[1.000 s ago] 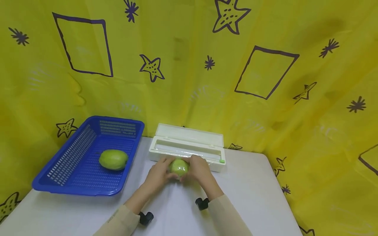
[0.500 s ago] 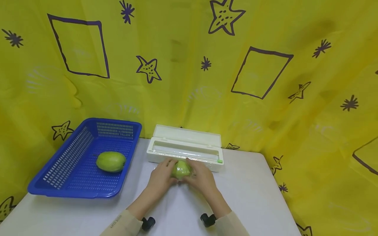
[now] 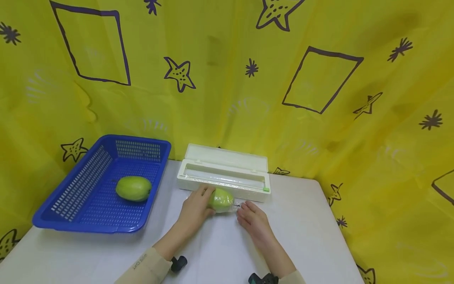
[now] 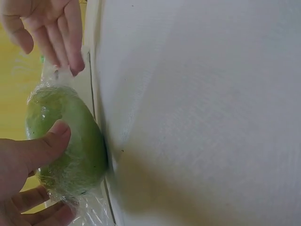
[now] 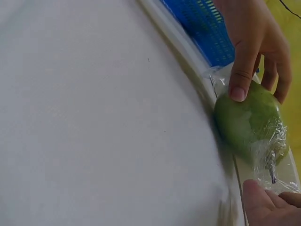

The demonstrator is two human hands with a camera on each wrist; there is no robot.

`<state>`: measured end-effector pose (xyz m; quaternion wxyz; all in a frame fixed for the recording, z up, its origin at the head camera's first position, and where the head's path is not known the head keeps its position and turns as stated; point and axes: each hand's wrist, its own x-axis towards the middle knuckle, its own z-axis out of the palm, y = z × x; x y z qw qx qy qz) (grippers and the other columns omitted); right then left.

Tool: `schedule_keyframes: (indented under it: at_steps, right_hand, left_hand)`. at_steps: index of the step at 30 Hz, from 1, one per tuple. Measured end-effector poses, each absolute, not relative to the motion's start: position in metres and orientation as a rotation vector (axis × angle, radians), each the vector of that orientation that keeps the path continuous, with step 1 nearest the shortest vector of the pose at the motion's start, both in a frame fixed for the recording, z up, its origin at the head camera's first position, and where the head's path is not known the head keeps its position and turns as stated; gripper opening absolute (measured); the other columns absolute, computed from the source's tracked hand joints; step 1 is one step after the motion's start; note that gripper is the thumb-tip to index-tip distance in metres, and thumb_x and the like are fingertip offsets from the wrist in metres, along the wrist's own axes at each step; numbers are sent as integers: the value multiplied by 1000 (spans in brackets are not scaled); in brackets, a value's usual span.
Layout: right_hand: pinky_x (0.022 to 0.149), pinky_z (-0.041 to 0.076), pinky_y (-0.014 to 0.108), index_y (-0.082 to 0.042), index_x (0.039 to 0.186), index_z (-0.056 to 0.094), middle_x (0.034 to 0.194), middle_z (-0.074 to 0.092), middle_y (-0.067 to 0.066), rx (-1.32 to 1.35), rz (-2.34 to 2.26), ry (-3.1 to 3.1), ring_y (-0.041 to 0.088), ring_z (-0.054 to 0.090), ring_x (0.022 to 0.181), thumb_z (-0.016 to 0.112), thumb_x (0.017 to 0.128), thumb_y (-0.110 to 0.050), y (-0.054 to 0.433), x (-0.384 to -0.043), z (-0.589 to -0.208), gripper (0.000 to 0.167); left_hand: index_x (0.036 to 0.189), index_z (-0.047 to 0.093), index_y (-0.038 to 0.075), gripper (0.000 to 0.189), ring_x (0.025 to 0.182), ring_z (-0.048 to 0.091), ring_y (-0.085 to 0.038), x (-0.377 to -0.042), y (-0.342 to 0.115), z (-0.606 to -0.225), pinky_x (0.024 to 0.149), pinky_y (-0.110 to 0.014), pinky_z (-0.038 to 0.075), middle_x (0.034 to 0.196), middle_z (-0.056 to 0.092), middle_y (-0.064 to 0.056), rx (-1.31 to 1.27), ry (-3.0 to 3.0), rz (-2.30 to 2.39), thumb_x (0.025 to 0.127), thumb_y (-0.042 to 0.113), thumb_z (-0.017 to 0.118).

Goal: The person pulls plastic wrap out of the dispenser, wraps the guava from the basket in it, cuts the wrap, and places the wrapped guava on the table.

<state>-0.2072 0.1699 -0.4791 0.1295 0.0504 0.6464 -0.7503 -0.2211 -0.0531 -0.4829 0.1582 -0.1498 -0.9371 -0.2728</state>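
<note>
- Your right hand [image 3: 256,221] has its grip apart beside the loose end of film [image 4: 61,81]; slack there could unwrap it.
- Your left grip [image 3: 194,208] clamps the wrapped green mango [image 3: 222,200]; easing could let it roll.
- Just behind: cling-film dispenser [image 3: 248,193].

Head view faces forward-down; wrist views (nearer) share wrapped fruit [image 4: 84,136].

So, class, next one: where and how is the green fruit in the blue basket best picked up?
Grip the fruit around its rounded middle, probably from above, pinching across its shorter width. It lies lengthwise, one end close to the right wall of the basket, leaving little room there.
</note>
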Motion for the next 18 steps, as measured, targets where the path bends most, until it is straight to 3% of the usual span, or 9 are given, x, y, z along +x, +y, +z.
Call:
schedule_keyframes:
  at_steps: [5,10,13,18]
  right_hand:
    - [95,51,27,8,149,36,152,39,29,67,-2094,2044,19,57,115,55,91,-1,159,-215,-478,61]
    - [86,50,18,6,143,48,142,52,25,71,-2021,2232,22,56,117,58,88,-1,153,-221,-477,56]
    - [85,54,22,10,137,52,134,56,27,-32,-1934,2400,30,60,114,64,85,0,149,-223,-479,54]
    - [89,57,35,8,131,59,117,58,22,-157,-1729,2670,32,62,105,80,76,-7,138,-225,-480,61]
  left_hand:
    - [134,56,12,76,106,62,-35,-223,-54,-483,80,-50,56,131,58,-6,-437,-2681,-797,67,15,90]
    - [134,57,10,76,107,62,-36,-223,-52,-481,83,-50,55,131,58,-7,-466,-2668,-813,66,15,91]
    - [133,58,10,75,106,61,-35,-223,-49,-480,83,-48,56,131,59,-8,-481,-2666,-788,66,16,91]
    - [132,59,10,76,102,60,-31,-223,-46,-482,77,-44,57,129,61,-8,-485,-2657,-677,64,21,92]
